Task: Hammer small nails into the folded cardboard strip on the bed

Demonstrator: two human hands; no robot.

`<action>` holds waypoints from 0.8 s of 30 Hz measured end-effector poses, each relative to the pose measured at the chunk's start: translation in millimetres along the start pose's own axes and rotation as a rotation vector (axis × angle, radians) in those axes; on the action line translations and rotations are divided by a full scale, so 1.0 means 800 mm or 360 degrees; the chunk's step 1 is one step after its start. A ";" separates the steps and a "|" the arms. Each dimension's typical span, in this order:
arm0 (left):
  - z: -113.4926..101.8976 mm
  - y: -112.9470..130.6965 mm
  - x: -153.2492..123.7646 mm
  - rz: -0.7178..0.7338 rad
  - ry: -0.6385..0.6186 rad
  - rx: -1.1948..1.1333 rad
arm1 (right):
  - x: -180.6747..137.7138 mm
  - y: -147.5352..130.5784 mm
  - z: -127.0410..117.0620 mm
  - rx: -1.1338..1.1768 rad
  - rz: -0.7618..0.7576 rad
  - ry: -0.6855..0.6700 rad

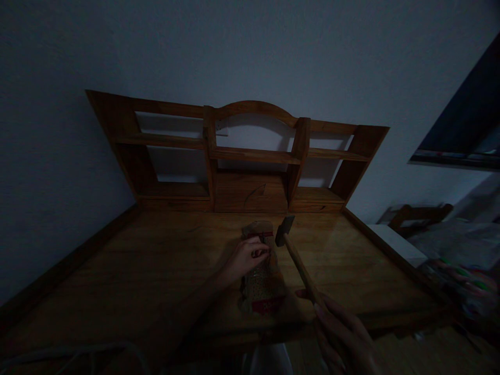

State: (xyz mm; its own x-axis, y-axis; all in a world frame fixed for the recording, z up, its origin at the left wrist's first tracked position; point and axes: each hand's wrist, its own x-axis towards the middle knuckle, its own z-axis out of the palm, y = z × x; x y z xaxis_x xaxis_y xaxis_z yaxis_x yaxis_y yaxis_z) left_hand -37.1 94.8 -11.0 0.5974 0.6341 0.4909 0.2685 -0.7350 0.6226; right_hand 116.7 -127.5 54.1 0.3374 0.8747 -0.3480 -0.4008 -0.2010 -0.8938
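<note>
In the dim head view, my right hand (339, 328) is wrapped round the wooden handle of a hammer (300, 265). The dark hammer head is raised at the right of a crumpled tan packet (265, 286) with red bands, which lies on the wooden desk (175, 260). Over the packet's upper part, my left hand (250, 255) has thumb and fingers drawn together in a pinch. Whatever sits between those fingertips is too dark and small to name.
A wooden shelf unit (255, 155) with open compartments stands along the desk's back edge, against a pale wall. To the right are a wooden chair back (424, 212) and a heap of plastic-wrapped things (461, 276). A curved metal bar (97, 346) shows at lower left.
</note>
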 end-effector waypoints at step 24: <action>0.006 -0.009 -0.003 -0.0117 -0.0031 0.0012 | 0.003 0.020 0.008 0.0115 0.0156 0.0256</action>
State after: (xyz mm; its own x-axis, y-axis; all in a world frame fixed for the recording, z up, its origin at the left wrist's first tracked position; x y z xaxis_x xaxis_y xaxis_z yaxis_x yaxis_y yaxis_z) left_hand -36.8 97.5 -19.4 0.5904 0.6816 0.4322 0.3179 -0.6886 0.6517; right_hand 106.0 -125.8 40.5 0.4231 0.7697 -0.4780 -0.4963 -0.2445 -0.8330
